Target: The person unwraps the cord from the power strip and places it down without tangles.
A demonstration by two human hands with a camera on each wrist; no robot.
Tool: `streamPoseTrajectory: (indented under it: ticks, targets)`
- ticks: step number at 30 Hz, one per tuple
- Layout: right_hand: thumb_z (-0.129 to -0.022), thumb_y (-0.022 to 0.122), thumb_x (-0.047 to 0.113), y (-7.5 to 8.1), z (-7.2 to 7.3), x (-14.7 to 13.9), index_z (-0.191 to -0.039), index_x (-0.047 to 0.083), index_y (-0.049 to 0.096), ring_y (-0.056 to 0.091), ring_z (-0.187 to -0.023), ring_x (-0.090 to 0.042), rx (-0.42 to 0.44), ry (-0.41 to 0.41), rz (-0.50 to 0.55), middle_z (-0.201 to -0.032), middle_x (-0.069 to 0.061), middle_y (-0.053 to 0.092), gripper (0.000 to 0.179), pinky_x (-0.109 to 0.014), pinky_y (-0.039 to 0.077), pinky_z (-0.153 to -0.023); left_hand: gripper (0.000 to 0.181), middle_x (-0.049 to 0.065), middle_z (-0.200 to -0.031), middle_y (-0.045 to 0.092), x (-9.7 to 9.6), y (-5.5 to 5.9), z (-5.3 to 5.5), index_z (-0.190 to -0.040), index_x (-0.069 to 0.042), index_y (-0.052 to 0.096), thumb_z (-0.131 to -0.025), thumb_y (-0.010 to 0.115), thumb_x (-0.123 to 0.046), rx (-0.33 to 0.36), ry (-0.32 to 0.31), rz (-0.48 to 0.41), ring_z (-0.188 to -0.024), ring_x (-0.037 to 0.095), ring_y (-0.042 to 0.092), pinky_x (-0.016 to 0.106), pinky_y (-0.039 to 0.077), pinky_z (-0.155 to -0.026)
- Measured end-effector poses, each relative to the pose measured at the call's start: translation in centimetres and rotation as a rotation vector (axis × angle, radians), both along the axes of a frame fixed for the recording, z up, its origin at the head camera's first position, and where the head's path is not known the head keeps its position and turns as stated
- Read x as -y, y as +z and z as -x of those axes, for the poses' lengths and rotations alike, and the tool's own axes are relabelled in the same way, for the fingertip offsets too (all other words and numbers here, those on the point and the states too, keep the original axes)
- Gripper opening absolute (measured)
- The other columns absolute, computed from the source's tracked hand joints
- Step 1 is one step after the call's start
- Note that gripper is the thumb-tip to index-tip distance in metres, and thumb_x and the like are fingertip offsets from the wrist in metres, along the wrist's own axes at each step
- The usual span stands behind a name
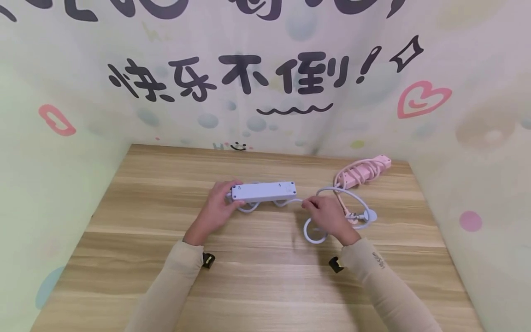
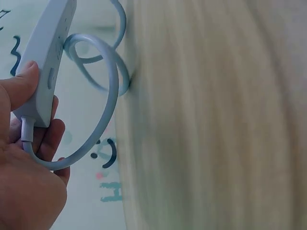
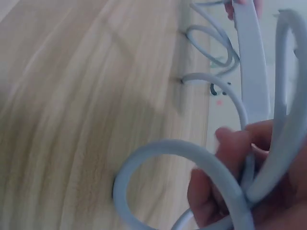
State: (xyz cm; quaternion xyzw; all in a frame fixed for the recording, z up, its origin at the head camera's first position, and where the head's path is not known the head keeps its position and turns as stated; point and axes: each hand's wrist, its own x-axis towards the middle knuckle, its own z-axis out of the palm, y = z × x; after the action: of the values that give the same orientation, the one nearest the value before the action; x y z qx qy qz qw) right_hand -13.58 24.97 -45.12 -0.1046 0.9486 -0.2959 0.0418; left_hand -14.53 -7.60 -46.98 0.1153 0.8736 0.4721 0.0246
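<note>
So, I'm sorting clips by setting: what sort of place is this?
Perhaps an indoor recording booth: a pale, black-lettered backdrop lines three sides of a brown wood-grain tabletop, where a long, pale-blue plastic power strip is held.

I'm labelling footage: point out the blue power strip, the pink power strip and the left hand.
Blue power strip (image 1: 263,191), head view: middle of its upward face.
Pink power strip (image 1: 383,161), head view: bare far end.
Left hand (image 1: 215,203), head view: its back.

One strip is pale blue, another strip pink.
</note>
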Motion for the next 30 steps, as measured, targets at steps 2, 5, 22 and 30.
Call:
streamPoseTrajectory:
  ticks: [2, 5, 22, 30]
  targets:
    - [-0.104, 0.056, 0.027, 0.2, -0.3, 0.2, -0.103, 0.008, 0.078, 0.058, -0.065, -0.013, -0.009, -0.008, -0.054, -0.077, -0.003, 0.073, 0.029, -0.031, 0.049, -0.064, 0.051, 0.012, -0.138, 0.061, -0.4, -0.1, -0.1, -0.139, -0.013, 0.056, -0.092, 0.075, -0.018, 0.013, 0.002, 0.018, -0.127, 0.032, 0.047, 0.053, 0.043, -0.105]
    - [-0.104, 0.054, 0.030, 0.5, -0.6, 0.5, -0.105, 0.007, 0.076, 0.059, -0.062, -0.014, -0.023, -0.021, -0.133, -0.072, -0.001, 0.069, 0.032, -0.033, 0.051, -0.061, 0.052, 0.010, -0.139, 0.061, -1.1, -0.3, -0.3, -0.140, -0.015, 0.055, -0.093, 0.074, -0.023, 0.018, 0.019, 0.052, -0.125, 0.030, 0.047, 0.051, 0.044, -0.105]
    - [-0.102, 0.061, 0.018, 0.0, -2.3, 0.3, -0.101, 0.008, 0.077, 0.052, -0.062, -0.006, 0.249, 0.288, -0.014, -0.072, 0.001, 0.066, 0.018, -0.021, 0.047, -0.057, 0.056, 0.016, -0.124, 0.066, -3.5, -1.2, 0.0, -0.141, -0.003, 0.052, -0.098, 0.067, -0.036, -0.045, 0.319, 0.127, -0.102, 0.031, 0.066, 0.047, 0.058, -0.083]
    - [-0.103, 0.059, 0.018, -0.4, -3.3, 0.8, -0.094, 0.010, 0.074, 0.051, -0.062, -0.007, 0.262, 0.288, -0.062, -0.071, 0.001, 0.063, 0.019, -0.021, 0.046, -0.057, 0.059, 0.018, -0.126, 0.064, -3.1, -1.6, 0.4, -0.140, -0.003, 0.051, -0.097, 0.068, -0.041, 0.037, 0.446, 0.174, -0.110, 0.036, 0.064, 0.051, 0.054, -0.089]
